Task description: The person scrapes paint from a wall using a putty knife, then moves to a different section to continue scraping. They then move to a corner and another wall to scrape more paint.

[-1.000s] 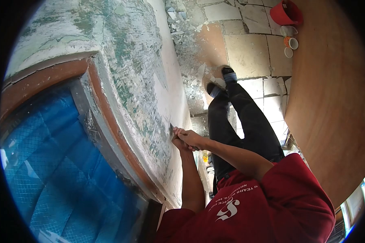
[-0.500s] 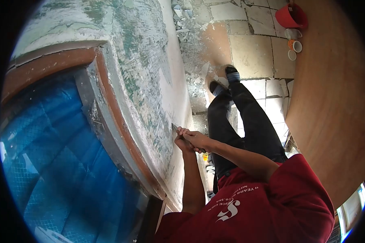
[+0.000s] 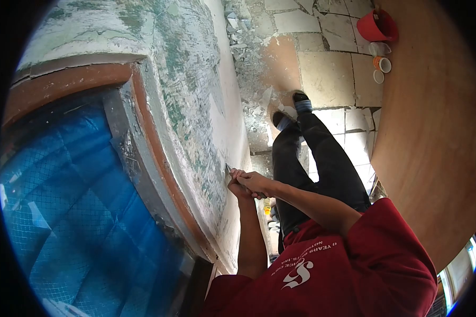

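Both of my hands are closed together on a scraper, its thin metal blade pointing at the wall. My left hand wraps the tool close to the wall. Over and beside it, my right hand grips the same handle, which is mostly hidden by the fingers. The blade tip meets or nearly meets the wall surface; exact contact is too small to tell. Patches of green and white old paint mottle the wall, with a paler, smoother area near the blade.
A brown-edged window frame with blue sheeting behind it is at left. Flakes and debris lie along the wall's foot on cracked tiles. A red bucket and an orange-white cup stand beside a large wooden panel.
The view has shifted slightly. My hands and the scraper stay at nearly the same spot on the wall, with the blade tip a touch lower in view.
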Action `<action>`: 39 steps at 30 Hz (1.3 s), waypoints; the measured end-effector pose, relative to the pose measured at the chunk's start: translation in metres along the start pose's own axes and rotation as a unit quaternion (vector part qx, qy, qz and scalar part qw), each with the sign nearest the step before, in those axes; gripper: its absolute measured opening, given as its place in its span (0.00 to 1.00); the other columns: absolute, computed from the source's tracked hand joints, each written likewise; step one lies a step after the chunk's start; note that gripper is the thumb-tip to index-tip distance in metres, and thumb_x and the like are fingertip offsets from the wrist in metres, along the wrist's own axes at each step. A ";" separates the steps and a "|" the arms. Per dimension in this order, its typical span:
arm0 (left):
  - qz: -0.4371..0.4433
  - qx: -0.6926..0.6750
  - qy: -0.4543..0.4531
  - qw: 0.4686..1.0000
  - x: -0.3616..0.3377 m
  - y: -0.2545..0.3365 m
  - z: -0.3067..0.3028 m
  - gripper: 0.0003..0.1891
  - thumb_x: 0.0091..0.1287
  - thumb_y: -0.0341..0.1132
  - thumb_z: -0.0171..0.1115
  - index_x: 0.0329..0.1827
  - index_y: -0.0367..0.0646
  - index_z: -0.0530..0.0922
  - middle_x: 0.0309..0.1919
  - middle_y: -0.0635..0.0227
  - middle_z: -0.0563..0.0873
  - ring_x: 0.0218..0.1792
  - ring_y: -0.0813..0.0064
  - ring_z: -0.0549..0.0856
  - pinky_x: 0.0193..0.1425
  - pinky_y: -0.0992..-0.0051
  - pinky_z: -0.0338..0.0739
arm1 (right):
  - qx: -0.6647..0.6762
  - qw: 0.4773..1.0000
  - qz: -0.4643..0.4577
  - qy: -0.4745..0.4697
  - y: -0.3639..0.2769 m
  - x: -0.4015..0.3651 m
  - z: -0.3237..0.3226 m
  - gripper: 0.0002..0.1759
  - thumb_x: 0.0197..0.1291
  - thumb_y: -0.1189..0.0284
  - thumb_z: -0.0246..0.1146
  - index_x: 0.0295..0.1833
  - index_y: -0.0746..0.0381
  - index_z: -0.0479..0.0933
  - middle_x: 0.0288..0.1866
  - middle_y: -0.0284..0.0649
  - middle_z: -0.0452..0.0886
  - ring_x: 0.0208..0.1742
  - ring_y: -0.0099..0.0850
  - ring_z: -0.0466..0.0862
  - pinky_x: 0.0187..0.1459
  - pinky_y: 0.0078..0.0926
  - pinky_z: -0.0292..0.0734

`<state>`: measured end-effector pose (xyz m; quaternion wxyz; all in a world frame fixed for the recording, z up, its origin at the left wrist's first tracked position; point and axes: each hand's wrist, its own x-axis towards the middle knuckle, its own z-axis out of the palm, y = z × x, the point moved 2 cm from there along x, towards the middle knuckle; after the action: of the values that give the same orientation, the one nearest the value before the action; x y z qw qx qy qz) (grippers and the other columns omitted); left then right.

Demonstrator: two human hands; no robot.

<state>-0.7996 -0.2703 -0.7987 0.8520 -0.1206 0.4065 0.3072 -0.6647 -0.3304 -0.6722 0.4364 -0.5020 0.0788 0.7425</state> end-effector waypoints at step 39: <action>-0.021 -0.009 -0.032 0.999 0.005 -0.016 0.025 0.06 0.59 0.19 0.42 0.33 0.40 0.67 0.23 0.71 0.70 0.25 0.79 0.70 0.35 0.81 0.69 | 0.033 0.999 0.014 0.014 0.013 0.016 -0.013 0.19 0.70 0.55 0.47 0.48 0.55 0.76 0.19 0.32 0.72 0.09 0.19 0.66 0.08 0.19 0.62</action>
<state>-0.7723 -0.2692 -0.7877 0.8697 -0.1272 0.3733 0.2967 -0.6672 -0.3364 -0.6958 0.4406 -0.4970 0.1163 0.7385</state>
